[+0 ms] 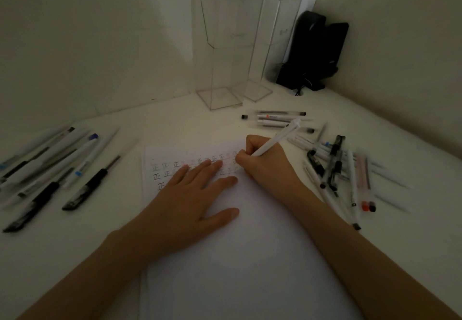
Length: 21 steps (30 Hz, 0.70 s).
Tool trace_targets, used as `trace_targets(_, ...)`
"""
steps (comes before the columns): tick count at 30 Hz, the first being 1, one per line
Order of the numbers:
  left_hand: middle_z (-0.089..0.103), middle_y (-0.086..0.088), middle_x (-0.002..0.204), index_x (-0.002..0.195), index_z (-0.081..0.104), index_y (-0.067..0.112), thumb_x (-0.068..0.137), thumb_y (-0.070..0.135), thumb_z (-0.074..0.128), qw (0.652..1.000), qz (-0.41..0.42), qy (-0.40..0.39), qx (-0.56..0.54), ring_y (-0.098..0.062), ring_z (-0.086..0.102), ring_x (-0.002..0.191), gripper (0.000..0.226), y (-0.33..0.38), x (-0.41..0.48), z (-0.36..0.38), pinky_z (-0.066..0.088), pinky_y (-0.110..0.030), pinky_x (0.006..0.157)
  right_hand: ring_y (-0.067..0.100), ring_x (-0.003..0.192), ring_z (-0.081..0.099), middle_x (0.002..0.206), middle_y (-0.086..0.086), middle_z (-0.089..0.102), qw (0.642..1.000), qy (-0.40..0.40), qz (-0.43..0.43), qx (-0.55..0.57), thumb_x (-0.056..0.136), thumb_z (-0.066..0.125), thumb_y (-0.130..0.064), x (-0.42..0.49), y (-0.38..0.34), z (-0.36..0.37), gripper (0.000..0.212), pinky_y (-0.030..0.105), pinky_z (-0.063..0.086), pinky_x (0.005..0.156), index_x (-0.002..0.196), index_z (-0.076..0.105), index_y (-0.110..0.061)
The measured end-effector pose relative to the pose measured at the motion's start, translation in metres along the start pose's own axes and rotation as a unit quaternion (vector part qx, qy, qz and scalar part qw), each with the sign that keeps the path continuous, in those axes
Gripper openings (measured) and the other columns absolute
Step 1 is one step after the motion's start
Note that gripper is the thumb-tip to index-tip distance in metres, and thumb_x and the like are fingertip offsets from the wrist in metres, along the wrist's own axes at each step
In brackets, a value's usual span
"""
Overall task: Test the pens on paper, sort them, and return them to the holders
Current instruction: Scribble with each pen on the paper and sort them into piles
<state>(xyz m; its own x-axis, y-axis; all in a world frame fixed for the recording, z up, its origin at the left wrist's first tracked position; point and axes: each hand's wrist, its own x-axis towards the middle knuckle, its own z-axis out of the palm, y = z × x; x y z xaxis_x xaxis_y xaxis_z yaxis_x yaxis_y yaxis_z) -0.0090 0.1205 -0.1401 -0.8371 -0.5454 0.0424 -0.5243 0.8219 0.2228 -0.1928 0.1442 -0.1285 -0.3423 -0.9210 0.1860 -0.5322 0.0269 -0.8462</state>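
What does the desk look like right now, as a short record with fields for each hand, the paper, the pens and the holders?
left hand: flat, pressing the paper
right hand: grips white pen, tip at the test marks
paper: white sheet, rows of characters near far edge
left pen group: loose, left of paper
right pen group: loose pile, right of paper
clear holders: two, upright at back, no pens visible inside
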Motion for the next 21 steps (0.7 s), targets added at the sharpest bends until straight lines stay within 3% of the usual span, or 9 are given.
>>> trace_targets(4,-0.003,0.009,0.155,0.141,0.009,0.046,0.067,0.079,-0.012,1.000,0.002,-0.005,0.004,-0.004,-0.010,0.140,0.084,-0.002,0.001,0.001,-0.011,-0.027,0.109,0.004,0.043,0.028,0.052,-0.005,0.027,1.000,0.024,0.003,-0.015,0.079,0.055,-0.004,0.002,0.002,0.000,0.037,0.016,0.023,0.043,0.059,0.028,-0.019)
trace_targets(8,-0.004,0.010,0.155,0.141,0.010,0.045,0.071,0.077,-0.004,1.000,0.003,-0.002,0.002,-0.003,-0.010,0.139,0.079,0.000,0.000,0.001,-0.012,-0.025,0.108,0.004,0.039,0.040,0.048,0.002,0.047,0.998,0.041,-0.010,0.044,0.089,0.061,-0.025,-0.002,-0.002,-0.004,0.032,0.014,0.033,0.043,0.066,0.043,-0.011)
trace_targets(11,0.018,0.010,0.152,0.137,0.030,0.039,0.074,0.076,0.004,0.999,0.007,0.026,-0.026,-0.007,0.012,0.140,0.078,0.002,0.002,-0.005,0.001,-0.023,0.109,0.006,0.033,0.041,0.042,0.006,0.049,0.994,0.068,-0.018,0.086,0.088,0.061,-0.034,-0.006,-0.006,-0.008,0.038,0.013,0.035,0.041,0.076,0.051,0.001)
trace_targets(13,0.050,0.011,0.131,0.124,0.048,0.033,0.073,0.081,0.010,0.991,0.002,0.096,-0.088,-0.002,0.044,0.119,0.080,0.003,0.003,-0.010,0.025,-0.018,0.100,0.004,0.040,0.050,0.048,0.002,0.056,0.996,0.060,-0.015,0.062,0.086,0.066,-0.031,-0.006,-0.002,-0.008,0.030,0.012,0.039,0.046,0.080,0.057,-0.002)
trace_targets(14,0.057,0.016,0.115,0.118,0.050,0.036,0.071,0.083,0.020,0.982,-0.019,0.121,-0.146,0.006,0.050,0.104,0.073,0.003,0.003,-0.014,0.031,-0.011,0.090,0.002,0.050,0.057,0.058,0.000,0.062,0.997,0.044,-0.018,0.056,0.086,0.067,-0.026,-0.005,0.001,-0.008,0.019,0.013,0.043,0.053,0.084,0.061,-0.008)
trace_targets(15,0.060,0.020,0.103,0.113,0.048,0.040,0.068,0.082,0.031,0.968,-0.041,0.133,-0.207,0.009,0.053,0.093,0.064,0.004,0.002,-0.018,0.035,-0.006,0.081,0.001,0.063,0.062,0.069,-0.003,0.066,0.998,0.021,-0.023,0.058,0.087,0.065,-0.017,-0.005,0.002,-0.008,0.006,0.016,0.047,0.062,0.091,0.062,-0.014)
trace_targets(18,0.063,0.014,0.088,0.110,0.039,0.042,0.063,0.077,0.050,0.933,-0.074,0.150,-0.320,0.003,0.057,0.083,0.059,0.002,0.004,-0.021,0.040,-0.006,0.069,0.001,0.083,0.065,0.095,-0.001,0.068,0.991,-0.005,-0.034,0.132,0.090,0.048,0.004,-0.004,0.003,-0.014,0.031,0.019,0.051,0.076,0.109,0.059,-0.017)
trace_targets(21,0.065,0.012,0.089,0.114,0.036,0.043,0.054,0.071,0.057,0.923,-0.068,0.145,-0.350,0.001,0.060,0.081,0.070,0.000,0.005,-0.019,0.042,-0.011,0.072,0.013,0.086,0.066,0.097,0.008,0.072,0.973,0.012,-0.019,0.231,0.093,0.050,-0.013,-0.006,-0.002,-0.017,0.022,0.028,0.053,0.075,0.111,0.063,-0.012)
